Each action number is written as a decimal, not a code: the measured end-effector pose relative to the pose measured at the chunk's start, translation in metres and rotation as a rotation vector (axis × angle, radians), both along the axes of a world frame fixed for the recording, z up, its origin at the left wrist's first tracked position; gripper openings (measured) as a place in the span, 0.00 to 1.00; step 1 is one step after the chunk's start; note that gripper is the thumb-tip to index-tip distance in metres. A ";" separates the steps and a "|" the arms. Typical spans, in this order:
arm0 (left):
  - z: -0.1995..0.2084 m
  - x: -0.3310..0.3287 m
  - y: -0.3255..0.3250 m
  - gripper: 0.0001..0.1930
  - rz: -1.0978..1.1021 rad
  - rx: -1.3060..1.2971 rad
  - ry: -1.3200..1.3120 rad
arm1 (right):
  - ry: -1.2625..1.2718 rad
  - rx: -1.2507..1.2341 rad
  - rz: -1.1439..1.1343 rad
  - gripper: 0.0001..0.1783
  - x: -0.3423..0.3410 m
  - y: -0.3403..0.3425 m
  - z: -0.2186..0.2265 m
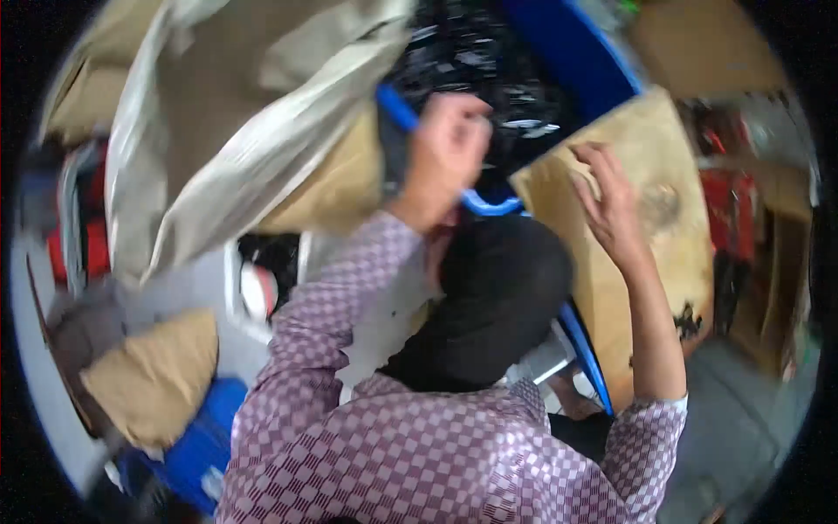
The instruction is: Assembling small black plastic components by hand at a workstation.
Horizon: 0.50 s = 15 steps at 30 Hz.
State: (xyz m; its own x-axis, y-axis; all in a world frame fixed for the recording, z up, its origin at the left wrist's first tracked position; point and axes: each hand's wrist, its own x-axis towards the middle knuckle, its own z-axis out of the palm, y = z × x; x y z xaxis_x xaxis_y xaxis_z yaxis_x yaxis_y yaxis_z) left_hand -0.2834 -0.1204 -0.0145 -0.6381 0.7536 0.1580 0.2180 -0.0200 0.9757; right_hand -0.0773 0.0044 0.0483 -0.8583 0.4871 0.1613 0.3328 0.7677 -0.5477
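Note:
My left hand is over the near left edge of a blue bin, its fingers curled and blurred; whether anything small is in them I cannot make out. Shiny black pieces, possibly plastic packets, fill the bin. My right hand is over a light wooden board to the right of the bin, fingers bent but apart, holding nothing visible. Left of my left hand, a large whitish sack gapes open, with brown cardboard beside it.
A white container with dark contents and a round white-and-red item stands at left. Brown paper or card rests on a blue crate at lower left. Red items and cardboard boxes are at far right. My dark-clothed knee is below the bin.

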 end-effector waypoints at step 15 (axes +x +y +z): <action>-0.071 0.095 -0.287 0.06 0.231 -0.337 0.107 | -0.410 -0.284 0.219 0.16 -0.039 -0.089 0.057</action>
State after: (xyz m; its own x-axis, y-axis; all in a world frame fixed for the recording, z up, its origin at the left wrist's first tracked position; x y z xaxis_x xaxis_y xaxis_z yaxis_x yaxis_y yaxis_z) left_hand -0.1883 -0.4069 -0.0857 -0.7897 0.6134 0.0015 0.2797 0.3579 0.8909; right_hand -0.1167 -0.0841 0.1057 -0.9096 0.2651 -0.3198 0.4112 0.6835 -0.6031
